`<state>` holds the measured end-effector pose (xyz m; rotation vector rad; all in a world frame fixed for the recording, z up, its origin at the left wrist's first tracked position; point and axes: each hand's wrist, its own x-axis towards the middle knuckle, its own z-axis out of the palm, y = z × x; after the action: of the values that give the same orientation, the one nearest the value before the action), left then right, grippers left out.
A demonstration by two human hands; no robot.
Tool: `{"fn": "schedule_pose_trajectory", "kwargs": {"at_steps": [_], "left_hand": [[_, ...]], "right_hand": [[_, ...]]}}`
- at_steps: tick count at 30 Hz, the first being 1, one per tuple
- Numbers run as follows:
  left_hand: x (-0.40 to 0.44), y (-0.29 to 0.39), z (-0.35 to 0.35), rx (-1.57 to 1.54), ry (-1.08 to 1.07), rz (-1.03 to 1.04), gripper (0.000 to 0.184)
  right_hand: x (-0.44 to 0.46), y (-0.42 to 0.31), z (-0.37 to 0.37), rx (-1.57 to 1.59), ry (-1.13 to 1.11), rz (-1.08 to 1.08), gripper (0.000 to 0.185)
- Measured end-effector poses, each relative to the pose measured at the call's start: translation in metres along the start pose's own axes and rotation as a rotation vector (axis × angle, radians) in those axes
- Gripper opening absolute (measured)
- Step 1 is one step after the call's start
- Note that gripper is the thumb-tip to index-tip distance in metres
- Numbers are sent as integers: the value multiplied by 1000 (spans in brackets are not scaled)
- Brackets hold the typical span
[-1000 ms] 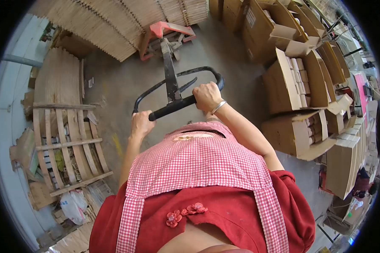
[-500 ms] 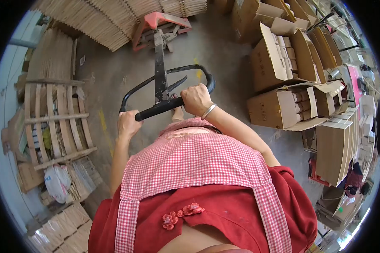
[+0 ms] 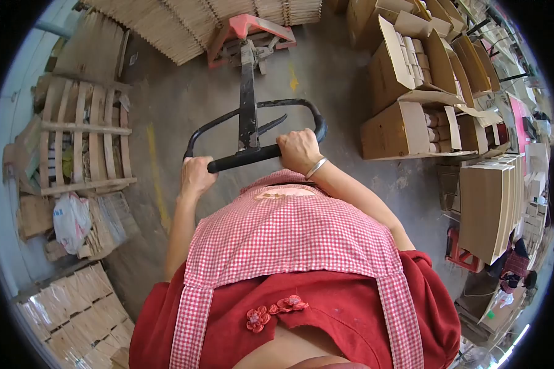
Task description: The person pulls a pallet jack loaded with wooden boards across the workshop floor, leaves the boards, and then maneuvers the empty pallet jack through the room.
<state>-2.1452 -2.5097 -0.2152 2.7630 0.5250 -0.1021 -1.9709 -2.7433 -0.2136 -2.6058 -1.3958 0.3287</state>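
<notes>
Both my hands grip the black handle (image 3: 245, 158) of a red pallet jack (image 3: 243, 26). My left hand (image 3: 197, 176) is wrapped round the left corner of the loop. Farther right, my right hand (image 3: 299, 150), with a bangle (image 3: 316, 168) at its wrist, closes over the crossbar beside the handle's shaft (image 3: 247, 92). A thin release lever (image 3: 272, 124) sticks out from the shaft, apart from my fingers. The jack's forks are hidden under a tall stack of flat cardboard (image 3: 184, 27).
Open cartons of rolls (image 3: 391, 132) line the right side, with stacked boards (image 3: 483, 209) and a red stool (image 3: 463, 251) nearer me. At left stand a wooden pallet (image 3: 86, 128), a white plastic bag (image 3: 72, 222) and bundled cardboard (image 3: 74, 310). A yellow line (image 3: 157, 178) marks the floor.
The handle, jack and both hands have shifted slightly right in view. Pallet and bag on the left sit differently in view as I move. Both hands keep their grip.
</notes>
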Motion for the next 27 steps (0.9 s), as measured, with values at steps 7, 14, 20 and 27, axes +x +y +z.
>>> {"fn": "schedule_pose_trajectory", "kwargs": {"at_steps": [7, 14, 20, 27], "left_hand": [[-153, -41, 18, 28, -23, -10, 7], [-327, -76, 52, 21, 19, -24, 5], [-459, -37, 93, 13, -6, 15, 7], [-541, -33, 99, 2, -5, -50, 10]], "right_hand": [[-101, -112, 54, -34, -58, 13, 13], [-228, -222, 103, 1, -67, -47, 12], [-368, -263, 133, -96, -10, -37, 16], [-424, -310, 130, -184, -62, -68, 22]]}}
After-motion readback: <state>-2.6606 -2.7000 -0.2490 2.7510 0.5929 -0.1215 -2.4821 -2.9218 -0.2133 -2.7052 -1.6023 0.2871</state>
